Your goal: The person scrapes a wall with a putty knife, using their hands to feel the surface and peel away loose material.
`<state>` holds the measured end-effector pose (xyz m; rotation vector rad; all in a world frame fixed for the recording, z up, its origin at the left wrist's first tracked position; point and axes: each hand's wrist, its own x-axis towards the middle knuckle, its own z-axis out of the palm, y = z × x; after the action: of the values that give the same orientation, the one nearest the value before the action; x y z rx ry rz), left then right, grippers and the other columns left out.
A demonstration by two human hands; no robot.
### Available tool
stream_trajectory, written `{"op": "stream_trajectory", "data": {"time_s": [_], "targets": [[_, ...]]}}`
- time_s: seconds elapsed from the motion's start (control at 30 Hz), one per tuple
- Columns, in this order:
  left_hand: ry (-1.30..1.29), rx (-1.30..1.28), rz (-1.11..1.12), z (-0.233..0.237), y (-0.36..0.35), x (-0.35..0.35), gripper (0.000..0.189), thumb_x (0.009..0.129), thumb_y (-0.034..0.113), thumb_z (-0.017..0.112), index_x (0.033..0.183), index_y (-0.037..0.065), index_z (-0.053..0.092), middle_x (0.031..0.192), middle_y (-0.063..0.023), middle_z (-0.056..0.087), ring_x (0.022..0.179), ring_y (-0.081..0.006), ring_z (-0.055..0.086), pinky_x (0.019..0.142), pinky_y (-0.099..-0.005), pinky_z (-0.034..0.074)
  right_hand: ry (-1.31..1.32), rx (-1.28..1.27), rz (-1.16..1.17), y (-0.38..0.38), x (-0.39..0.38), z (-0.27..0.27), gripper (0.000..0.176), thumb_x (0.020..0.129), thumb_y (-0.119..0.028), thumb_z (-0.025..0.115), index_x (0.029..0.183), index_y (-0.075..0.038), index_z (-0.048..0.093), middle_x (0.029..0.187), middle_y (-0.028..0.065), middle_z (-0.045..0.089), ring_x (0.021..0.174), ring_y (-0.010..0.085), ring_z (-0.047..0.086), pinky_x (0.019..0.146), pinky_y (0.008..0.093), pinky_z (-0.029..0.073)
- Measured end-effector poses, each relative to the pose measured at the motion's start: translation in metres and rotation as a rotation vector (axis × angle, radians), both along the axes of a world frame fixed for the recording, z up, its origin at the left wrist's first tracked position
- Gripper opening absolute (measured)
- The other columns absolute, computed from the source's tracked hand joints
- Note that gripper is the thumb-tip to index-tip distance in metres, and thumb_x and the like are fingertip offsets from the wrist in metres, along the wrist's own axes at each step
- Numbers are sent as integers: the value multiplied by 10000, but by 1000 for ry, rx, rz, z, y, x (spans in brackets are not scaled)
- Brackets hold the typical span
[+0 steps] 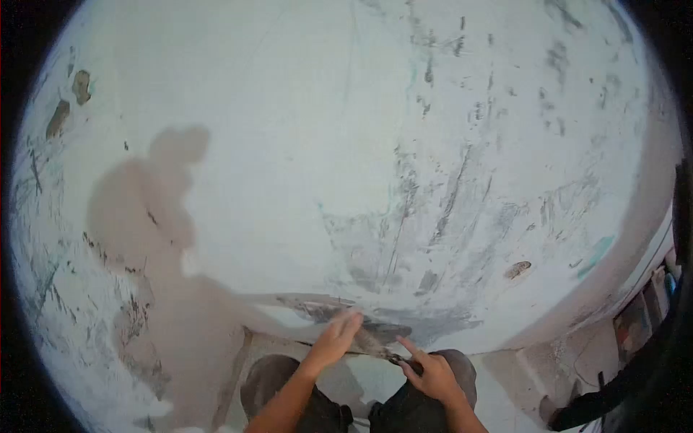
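Low on the wall, my right hand is closed round the dark handle of a flat-bladed scraper, its index finger stretched out towards the wall. The blade slants up to the left, against or very near the surface. At the blade's far end is my left hand, fingers extended and close together, seemingly lying against the blade; slight blur hides the exact contact. Behind the tool, the pale wall carries a dark grey smeared patch.
My bent knees are close below my hands. Grey scuffs and chipped spots mark the wall. At the right lie a dark cable or hose-like shape and a box of items. A shadow falls on the left.
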<state>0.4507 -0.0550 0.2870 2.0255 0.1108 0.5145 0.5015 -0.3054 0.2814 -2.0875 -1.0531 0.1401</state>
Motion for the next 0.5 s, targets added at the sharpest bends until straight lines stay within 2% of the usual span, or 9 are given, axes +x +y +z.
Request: {"op": "stream_trajectory", "data": {"time_s": [0.03, 0.07, 0.17, 0.23, 0.33, 0.4, 0.43, 0.47, 0.5], "targets": [[317, -220, -173, -5, -3, -5, 429, 958, 273, 548, 1325, 50, 531, 1232, -179, 599, 1024, -271, 619, 889, -386, 484, 6, -16, 13, 0, 2, -4, 540, 892, -244, 670, 1395, -180, 485, 745, 169, 690, 520, 265, 632, 553, 375, 507], [311, -233, -159, -6, -5, -8, 429, 958, 273, 548, 1325, 50, 531, 1232, -179, 599, 1024, -271, 619, 889, -386, 484, 6, -17, 30, 4, 7, -8, 526, 882, -225, 680, 1375, -176, 505, 758, 170, 690, 542, 274, 636, 557, 375, 508], [337, -17, -200, -9, -4, -5, 430, 963, 331, 544, 1285, 46, 558, 1139, -168, 654, 945, -271, 659, 829, -386, 505, -6, 48, 32, 13, 6, -3, 490, 860, -176, 696, 1328, -159, 549, 784, 164, 682, 578, 265, 639, 567, 360, 509], [158, 136, -120, -17, -8, -4, 379, 959, 316, 557, 1225, 50, 598, 1130, -155, 663, 972, -280, 661, 827, -364, 509, 1, 90, 3, 12, 3, -1, 469, 848, -146, 704, 1299, -146, 573, 798, 157, 674, 592, 247, 639, 573, 347, 509], [174, 9, -194, -7, -5, -6, 356, 954, 313, 571, 1192, 53, 616, 1149, -150, 654, 1028, -292, 640, 872, -381, 494, 18, 116, -86, 7, 2, -2, 411, 848, -105, 705, 1248, -108, 608, 819, 106, 647, 607, 188, 621, 593, 320, 511], [132, 38, -241, -13, -2, -6, 357, 951, 318, 580, 1181, 48, 619, 1154, -149, 650, 1037, -286, 636, 884, -383, 488, 326, 480, -290, 3, 8, -10, 295, 887, -93, 646, 1174, -26, 636, 818, 36, 606, 600, 105, 557, 513, 252, 442], [91, 73, -275, -15, -2, -5, 359, 947, 324, 588, 1170, 44, 623, 1160, -148, 647, 1045, -280, 632, 897, -385, 483, 315, 477, -294, -1, 11, -7, 295, 887, -93, 646, 1174, -26, 636, 818, 36, 606, 600, 105, 557, 513, 252, 442], [137, -89, -314, -12, -5, -7, 428, 921, 396, 617, 1178, 54, 631, 1113, -108, 667, 1028, -225, 619, 905, -373, 457, 556, 722, -292, -4, 15, -4, 254, 902, -114, 628, 1130, -4, 645, 831, 35, 600, 619, 106, 543, 523, 250, 434], [125, -91, -315, -16, -7, -5, 428, 921, 396, 617, 1178, 54, 631, 1113, -108, 667, 1028, -225, 619, 905, -373, 457, 800, 963, -279, -5, 19, -1, 232, 917, -136, 610, 1087, 17, 655, 844, 34, 594, 637, 107, 528, 532, 247, 425]]}}
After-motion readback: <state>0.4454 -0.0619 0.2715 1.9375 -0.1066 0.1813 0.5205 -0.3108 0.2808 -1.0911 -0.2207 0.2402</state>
